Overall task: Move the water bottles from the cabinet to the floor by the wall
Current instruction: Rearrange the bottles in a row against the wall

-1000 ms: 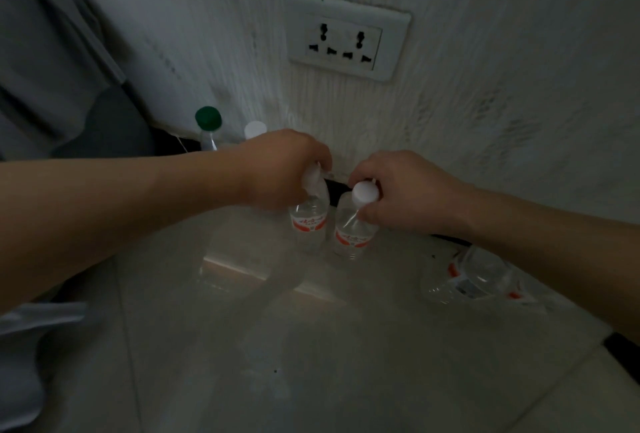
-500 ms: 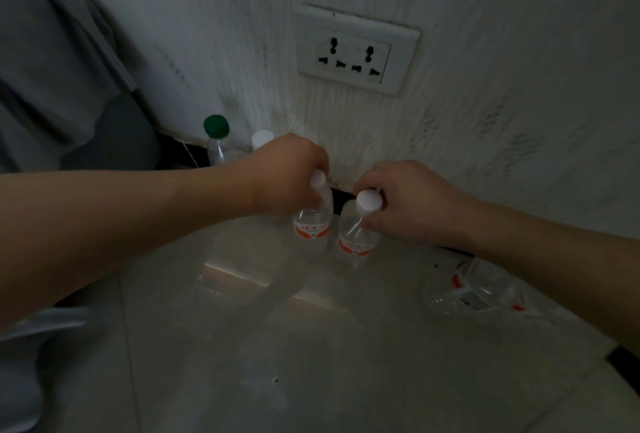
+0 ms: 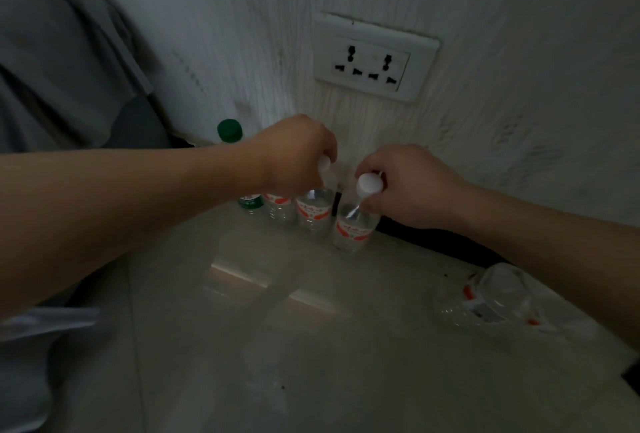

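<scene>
No text could be made out. Only blurred white marks were seen on the red labels of the left-held bottle (image 3: 313, 212) and right-held bottle (image 3: 351, 230) near the frame's centre.

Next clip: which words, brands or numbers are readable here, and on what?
Nothing is legible.
Red label on the right-hand bottle, gripped by the right hand: blurred.
Red label on the left-hand bottle, gripped by the left hand: blurred.
Green-capped bottle, its label: blurred.
Lying bottle, its label: too small.
Wall socket: no print seen.
</scene>
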{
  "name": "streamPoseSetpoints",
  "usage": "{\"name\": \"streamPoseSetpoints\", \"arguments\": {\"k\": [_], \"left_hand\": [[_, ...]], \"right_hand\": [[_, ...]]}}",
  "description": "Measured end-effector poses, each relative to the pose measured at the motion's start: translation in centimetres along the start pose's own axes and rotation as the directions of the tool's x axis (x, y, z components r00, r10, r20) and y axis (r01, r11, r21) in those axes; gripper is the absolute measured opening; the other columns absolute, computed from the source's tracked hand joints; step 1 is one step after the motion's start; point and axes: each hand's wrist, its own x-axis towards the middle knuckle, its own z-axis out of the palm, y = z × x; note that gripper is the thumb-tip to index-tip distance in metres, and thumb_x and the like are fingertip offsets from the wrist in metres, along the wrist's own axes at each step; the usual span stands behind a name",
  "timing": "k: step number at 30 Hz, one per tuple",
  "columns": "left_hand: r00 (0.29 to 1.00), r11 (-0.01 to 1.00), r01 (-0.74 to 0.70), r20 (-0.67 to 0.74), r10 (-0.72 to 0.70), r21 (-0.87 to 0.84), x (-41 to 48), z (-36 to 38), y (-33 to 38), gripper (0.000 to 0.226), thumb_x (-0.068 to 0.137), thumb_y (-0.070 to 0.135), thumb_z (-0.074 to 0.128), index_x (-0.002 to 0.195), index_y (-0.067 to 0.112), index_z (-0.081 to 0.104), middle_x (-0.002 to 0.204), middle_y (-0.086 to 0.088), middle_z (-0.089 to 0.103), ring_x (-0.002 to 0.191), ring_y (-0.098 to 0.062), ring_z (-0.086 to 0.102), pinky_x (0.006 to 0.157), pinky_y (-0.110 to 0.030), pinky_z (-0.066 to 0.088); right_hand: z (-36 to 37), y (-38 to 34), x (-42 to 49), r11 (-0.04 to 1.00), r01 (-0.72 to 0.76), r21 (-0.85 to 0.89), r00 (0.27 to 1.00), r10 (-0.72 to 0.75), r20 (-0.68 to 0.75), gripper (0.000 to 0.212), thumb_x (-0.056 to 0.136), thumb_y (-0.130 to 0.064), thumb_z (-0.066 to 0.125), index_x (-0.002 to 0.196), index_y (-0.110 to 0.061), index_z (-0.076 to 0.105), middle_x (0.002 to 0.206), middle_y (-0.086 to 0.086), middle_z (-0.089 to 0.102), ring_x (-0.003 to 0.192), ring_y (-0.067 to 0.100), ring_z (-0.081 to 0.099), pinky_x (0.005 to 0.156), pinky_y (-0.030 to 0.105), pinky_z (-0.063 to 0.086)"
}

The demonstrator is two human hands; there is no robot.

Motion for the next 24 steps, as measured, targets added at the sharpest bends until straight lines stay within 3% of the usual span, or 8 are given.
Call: {"name": "streamPoseSetpoints", "arguments": {"k": [11, 24], "left_hand": [[0.999, 1.0, -0.015, -0.031, 0.015, 0.003, 0.9, 0.0, -0.9, 0.03, 0.08, 0.019, 0.071, 0.11, 0.016, 0.07, 0.1, -0.001, 0.071, 0.088, -0.016, 0.064, 0.083, -0.034, 0.054], [1.0, 0.999, -0.029, 0.01, 0.029, 0.015, 0.7, 0.2, -1.2, 0.031, 0.078, 0.015, 0.069, 0.109, 0.015, 0.069, 0.1, -0.002, 0.07, 0.09, -0.019, 0.063, 0.083, -0.038, 0.054]], "right_hand": [[0.3, -0.3, 1.5, 1.0, 0.006, 0.01, 1.0, -0.006, -0.029, 0.023, 0.079, -0.024, 0.069, 0.101, -0.017, 0.072, 0.095, -0.002, 0.069, 0.081, 0.01, 0.057, 0.064, 0.024, 0.038], [0.7, 0.2, 2.3, 0.999, 0.04, 0.009, 0.997, -0.039, -0.067, 0.019, 0.083, -0.023, 0.066, 0.099, -0.014, 0.072, 0.089, -0.003, 0.065, 0.08, 0.01, 0.057, 0.067, 0.024, 0.038]]}}
